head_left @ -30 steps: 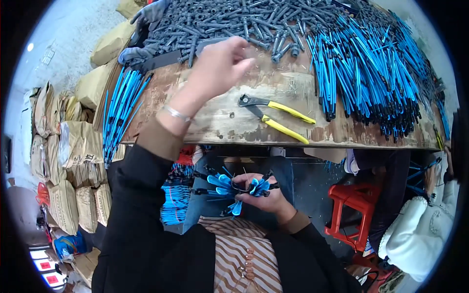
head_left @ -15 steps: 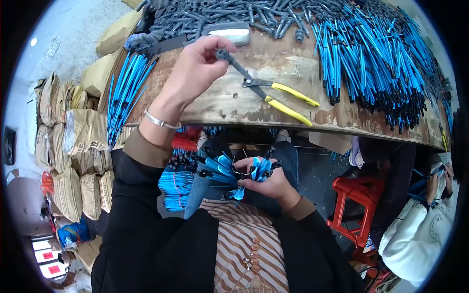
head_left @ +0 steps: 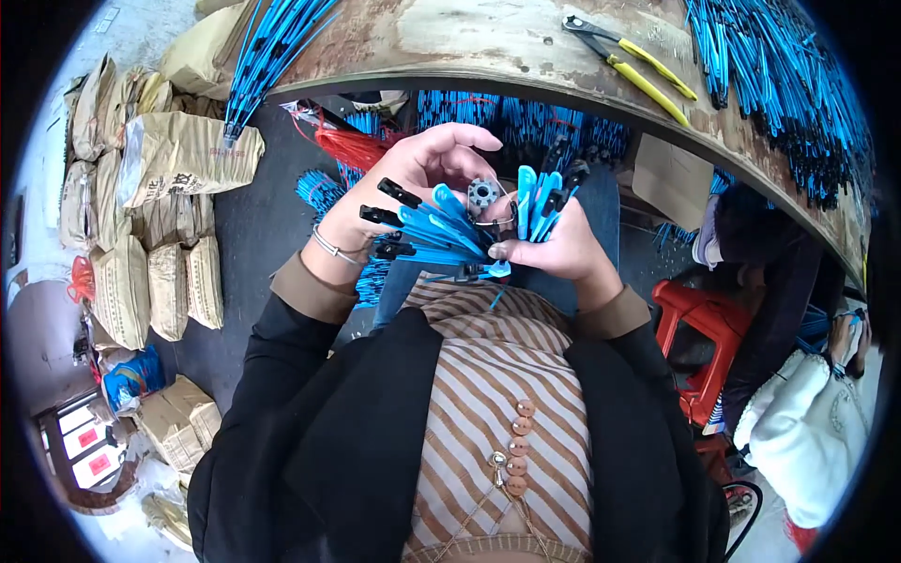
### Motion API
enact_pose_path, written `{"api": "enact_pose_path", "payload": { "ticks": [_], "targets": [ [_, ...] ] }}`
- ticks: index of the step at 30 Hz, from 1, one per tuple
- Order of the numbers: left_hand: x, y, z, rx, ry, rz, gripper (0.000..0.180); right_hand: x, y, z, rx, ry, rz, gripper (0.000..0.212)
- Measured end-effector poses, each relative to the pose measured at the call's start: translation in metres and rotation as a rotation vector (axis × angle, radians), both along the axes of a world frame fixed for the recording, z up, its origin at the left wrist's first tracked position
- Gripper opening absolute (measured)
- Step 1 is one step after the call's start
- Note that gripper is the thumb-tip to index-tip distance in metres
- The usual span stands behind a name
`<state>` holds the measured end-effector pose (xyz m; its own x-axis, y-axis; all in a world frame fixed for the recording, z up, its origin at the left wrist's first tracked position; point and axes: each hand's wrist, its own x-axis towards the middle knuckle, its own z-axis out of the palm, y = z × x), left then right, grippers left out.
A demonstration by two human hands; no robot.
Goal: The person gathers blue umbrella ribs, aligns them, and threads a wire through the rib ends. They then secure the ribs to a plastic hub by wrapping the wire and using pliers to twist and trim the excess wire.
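My right hand (head_left: 566,236) is closed around a fanned bundle of blue strips (head_left: 427,225) with black ends, held over my lap. A thin wire loop shows at the bundle's middle. Amid the strips sits a grey plastic part (head_left: 483,194) with a round, notched end turned up. My left hand (head_left: 418,174) is curled around that part's far left side, its index finger raised and its thumb mostly hidden behind the strips. Black clip-like ends stick out toward my left wrist.
Yellow-handled pliers (head_left: 638,70) lie on the wooden table (head_left: 450,42). More blue strips (head_left: 779,103) are heaped on its right, others (head_left: 272,56) on its left. Paper sacks (head_left: 122,291) line the left. A red stool (head_left: 699,342) and a co-worker's white sleeve (head_left: 798,441) are at right.
My left hand has come down from the table to the bundle, bringing the grey part. The view has tilted down toward my lap. My right hand still holds the strips.
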<state>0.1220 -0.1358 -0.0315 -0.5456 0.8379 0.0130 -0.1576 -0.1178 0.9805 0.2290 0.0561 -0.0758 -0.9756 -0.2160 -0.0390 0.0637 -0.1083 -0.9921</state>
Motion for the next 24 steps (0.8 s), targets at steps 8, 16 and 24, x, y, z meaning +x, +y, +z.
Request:
{"api": "enact_pose_path", "payload": {
  "ticks": [8,16,24],
  "targets": [
    [0.010,-0.012,-0.004,0.085,-0.024,-0.039,0.055,0.004,-0.011,0.008,0.021,0.030,-0.068,0.027],
    [0.008,-0.009,-0.004,0.093,0.260,-0.021,0.032,0.003,-0.010,0.009,-0.030,-0.023,-0.068,0.025],
    [0.004,0.001,-0.003,0.120,0.300,0.010,0.025,0.003,-0.006,0.001,-0.064,-0.024,-0.119,0.025]
  ]
}}
